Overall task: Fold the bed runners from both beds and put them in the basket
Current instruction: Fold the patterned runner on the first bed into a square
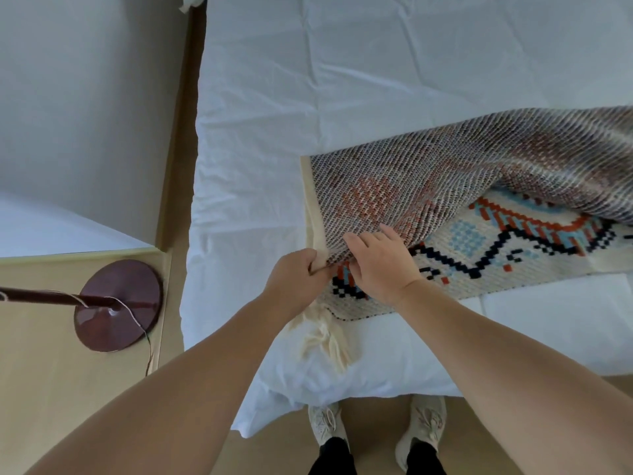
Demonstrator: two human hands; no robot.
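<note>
**Bed runner (479, 173), thick woven cream cloth patterned in blue, black and orange: square the corner before flattening**

We have the bed runner lying on the creased white bed sheet (308, 80), with one end turned back over itself so the greyish underside faces up beyond our fingertips. Our left hand (301, 272) has its fingers curled tight round the cream border at the near corner; whether it pinches both layers we cannot tell. Our right hand (380, 265) lies just beside it, fingers straight and a little apart, pressing on the top layer, with the thumb hidden. The cream fringe (325, 341) trails back below our left wrist.

We judge the fold is only half settled, as the cloth billows up to the right of our right fingers. We should match the upper corner to the lower one under the left fingers first, then smooth the right fingers away from the left hand along the edge. No basket is in view.
</note>
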